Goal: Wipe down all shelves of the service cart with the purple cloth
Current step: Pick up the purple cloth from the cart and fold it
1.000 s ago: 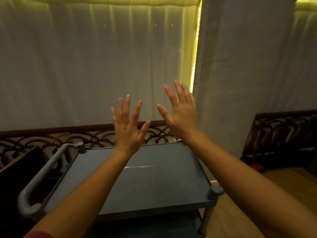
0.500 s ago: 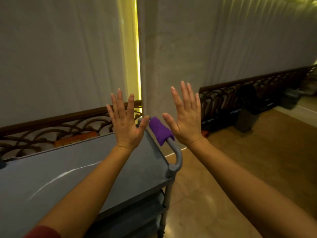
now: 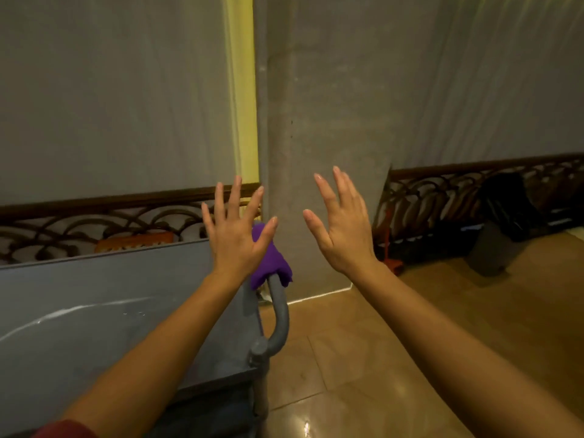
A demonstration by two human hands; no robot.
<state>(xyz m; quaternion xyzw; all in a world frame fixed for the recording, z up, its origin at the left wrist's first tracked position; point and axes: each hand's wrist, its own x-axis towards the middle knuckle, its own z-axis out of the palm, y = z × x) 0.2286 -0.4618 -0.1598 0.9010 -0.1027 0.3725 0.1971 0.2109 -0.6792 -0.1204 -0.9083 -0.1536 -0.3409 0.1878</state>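
Note:
A grey service cart fills the lower left; its top shelf (image 3: 94, 295) carries a white streak. The purple cloth (image 3: 272, 263) hangs draped over the cart's grey handle (image 3: 281, 317) at the right end. My left hand (image 3: 235, 235) is raised over the cart's right edge, fingers spread, partly covering the cloth from view and holding nothing. My right hand (image 3: 343, 229) is raised to the right of the handle, fingers apart and empty. The lower shelves are mostly hidden under the top shelf and my arm.
A concrete pillar (image 3: 322, 153) stands just behind the handle. A low dark wooden railing (image 3: 110, 216) runs along the wall behind the cart and continues at the right (image 3: 474, 197). Shiny tan floor (image 3: 410, 343) lies right of the cart, with dark bags (image 3: 505, 210) by the railing.
The view has swung right: the cart moved to the left of frame and its right handle with the purple cloth came into sight. Both hands stay raised and spread.

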